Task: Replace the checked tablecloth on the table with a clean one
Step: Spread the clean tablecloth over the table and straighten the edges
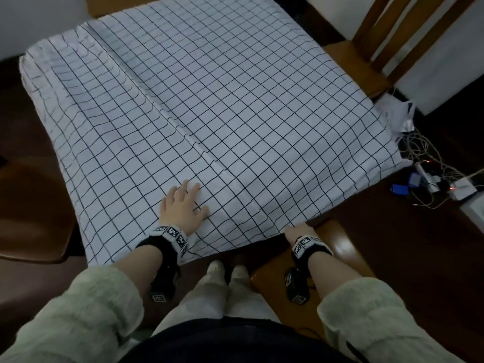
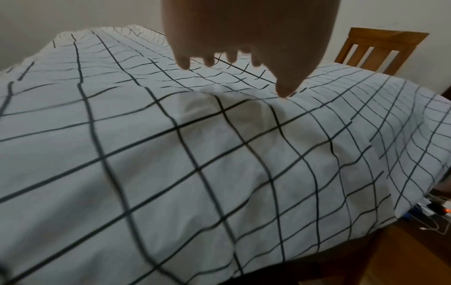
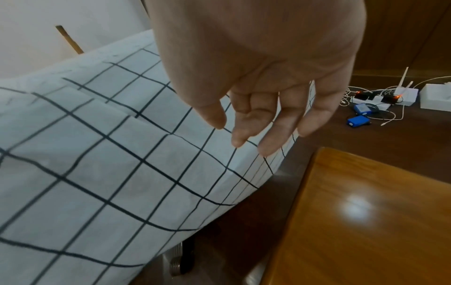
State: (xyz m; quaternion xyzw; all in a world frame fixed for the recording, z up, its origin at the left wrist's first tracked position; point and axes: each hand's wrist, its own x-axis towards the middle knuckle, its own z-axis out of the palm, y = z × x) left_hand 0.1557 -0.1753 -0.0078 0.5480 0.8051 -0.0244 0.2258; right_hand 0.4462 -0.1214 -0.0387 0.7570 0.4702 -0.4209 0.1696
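A white tablecloth with a dark grid (image 1: pixel 209 106) covers the whole table and hangs over its near edge. A long crease runs along its middle. My left hand (image 1: pixel 184 205) lies flat on the cloth near the front edge, fingers spread; the left wrist view shows the thumb (image 2: pixel 285 88) pressing into the tablecloth (image 2: pixel 195 154). My right hand (image 1: pixel 297 230) hangs at the hanging front edge, its fingers hidden from the head camera. In the right wrist view its fingers (image 3: pixel 268 138) are straight and relaxed beside the cloth's drape (image 3: pixel 122 154), holding nothing.
A wooden chair (image 1: pixel 366 56) stands at the table's far right, a wooden stool (image 1: pixel 340 258) under my right arm, another wooden seat (image 1: pixel 31 205) at the left. A power strip, cables and blue boxes (image 1: pixel 429 179) lie on the dark floor to the right.
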